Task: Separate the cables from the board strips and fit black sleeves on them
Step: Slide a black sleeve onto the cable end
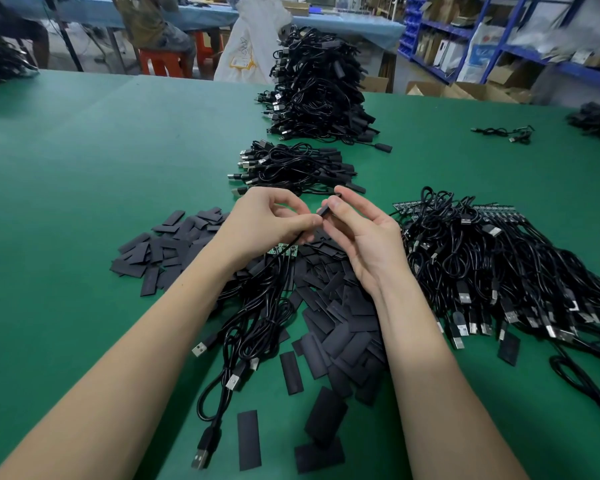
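Note:
My left hand point(271, 226) pinches the end of a black cable point(257, 317) that hangs down to the green table point(84, 174). My right hand point(357, 230) pinches a black sleeve point(328, 206) between thumb and fingers, held against the cable end. Small green board pieces point(284, 251) show just below my left hand. Flat black sleeves point(340, 323) lie scattered under and around both hands. A heap of cables still on board strips point(492, 258) lies to the right.
Sleeved cables lie in a small pile point(291, 168) ahead and a tall stack point(319, 88) behind it. Loose cables point(506, 133) sit far right. A seated person point(153, 26) and blue shelving point(499, 39) are beyond the table.

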A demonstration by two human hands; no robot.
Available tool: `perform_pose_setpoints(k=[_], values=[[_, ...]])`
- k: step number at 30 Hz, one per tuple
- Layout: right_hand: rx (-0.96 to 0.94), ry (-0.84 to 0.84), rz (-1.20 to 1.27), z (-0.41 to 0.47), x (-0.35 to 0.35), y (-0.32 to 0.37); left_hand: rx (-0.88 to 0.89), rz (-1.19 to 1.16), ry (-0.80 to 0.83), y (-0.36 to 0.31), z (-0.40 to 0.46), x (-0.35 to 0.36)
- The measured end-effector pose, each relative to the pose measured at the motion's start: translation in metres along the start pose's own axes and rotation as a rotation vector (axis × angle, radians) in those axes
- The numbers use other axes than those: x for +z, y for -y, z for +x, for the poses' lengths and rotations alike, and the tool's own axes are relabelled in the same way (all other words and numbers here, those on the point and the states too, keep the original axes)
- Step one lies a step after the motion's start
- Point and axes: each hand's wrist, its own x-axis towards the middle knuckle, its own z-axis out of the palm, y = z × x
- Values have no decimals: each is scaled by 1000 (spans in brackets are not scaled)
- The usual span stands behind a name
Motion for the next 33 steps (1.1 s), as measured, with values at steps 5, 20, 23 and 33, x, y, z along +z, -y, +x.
perform_pose_setpoints(k=[5, 20, 23, 33], values=[[-10, 5, 38, 1, 1, -1, -1, -7, 5, 1, 1, 3], [-42, -99, 19, 5, -8, 2, 16, 306, 237, -2, 1, -10], [-25, -101, 11, 6, -9, 3, 34, 356, 202, -2, 2, -8], [85, 152, -364, 3, -9, 6, 37, 252, 104, -4, -1, -9]])
